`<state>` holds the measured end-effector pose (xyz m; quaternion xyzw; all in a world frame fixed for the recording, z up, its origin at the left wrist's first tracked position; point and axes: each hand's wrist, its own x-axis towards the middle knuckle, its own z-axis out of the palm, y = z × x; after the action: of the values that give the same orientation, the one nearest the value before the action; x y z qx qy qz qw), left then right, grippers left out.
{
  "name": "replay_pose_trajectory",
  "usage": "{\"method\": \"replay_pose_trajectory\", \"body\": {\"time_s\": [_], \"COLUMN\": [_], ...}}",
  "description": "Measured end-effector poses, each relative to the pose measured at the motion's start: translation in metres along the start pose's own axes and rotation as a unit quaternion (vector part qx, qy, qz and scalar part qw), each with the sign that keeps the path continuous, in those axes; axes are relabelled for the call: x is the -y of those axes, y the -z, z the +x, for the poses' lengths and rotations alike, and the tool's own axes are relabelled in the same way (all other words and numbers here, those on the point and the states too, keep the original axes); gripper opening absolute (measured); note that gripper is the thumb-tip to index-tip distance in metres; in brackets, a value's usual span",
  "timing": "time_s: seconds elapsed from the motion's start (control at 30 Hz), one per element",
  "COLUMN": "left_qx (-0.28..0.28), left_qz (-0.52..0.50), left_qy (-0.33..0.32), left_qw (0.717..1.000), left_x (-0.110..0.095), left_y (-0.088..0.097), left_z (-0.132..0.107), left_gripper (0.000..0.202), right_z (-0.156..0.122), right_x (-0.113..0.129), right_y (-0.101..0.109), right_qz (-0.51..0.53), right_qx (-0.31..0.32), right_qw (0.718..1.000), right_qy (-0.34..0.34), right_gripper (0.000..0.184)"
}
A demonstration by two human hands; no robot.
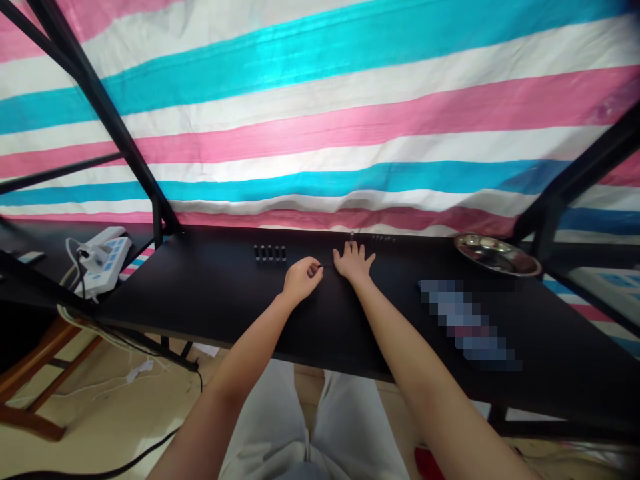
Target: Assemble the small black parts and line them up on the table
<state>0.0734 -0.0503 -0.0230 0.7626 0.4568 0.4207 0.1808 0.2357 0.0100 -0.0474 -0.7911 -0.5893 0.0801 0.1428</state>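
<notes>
One small dark piece (321,267), seemingly pinched by left hand (302,279); right hand (354,263) spread toward desk (210,293) far edge; steady pinch advisable.

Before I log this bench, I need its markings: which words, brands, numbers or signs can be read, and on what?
No text can be read.
White power strip: any print too small and blurred.
Five small black cylinders: any label too small.
Pixelated patch: masked, unreadable.

Striped sheet (320,100), black table (225,300)
Sheet, 12 o'clock: turquoise, pink, white bands. Cylinders (270,253), 9 o'clock: black, pale ends. Dish (497,255), 3 o'clock: silver.
</notes>
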Motion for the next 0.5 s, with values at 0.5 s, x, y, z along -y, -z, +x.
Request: {"method": "replay_pose_trajectory", "body": {"time_s": [0.5], "left_qx": [-0.008], "left_qz": [-0.009], "left_qy": [0.012], "left_qw": [1.0], "left_x": [0.002], "left_y": [-0.001], "left_z": [0.0], "left_gripper": [0.009], "right_z": [-0.026], "right_x": [-0.019], "right_y": [0.019], "right_qz": [0.282], "right_qx": [-0.266], "right_qw": [0.921], "right_qy": [0.046], "right_gripper": [0.031]}}
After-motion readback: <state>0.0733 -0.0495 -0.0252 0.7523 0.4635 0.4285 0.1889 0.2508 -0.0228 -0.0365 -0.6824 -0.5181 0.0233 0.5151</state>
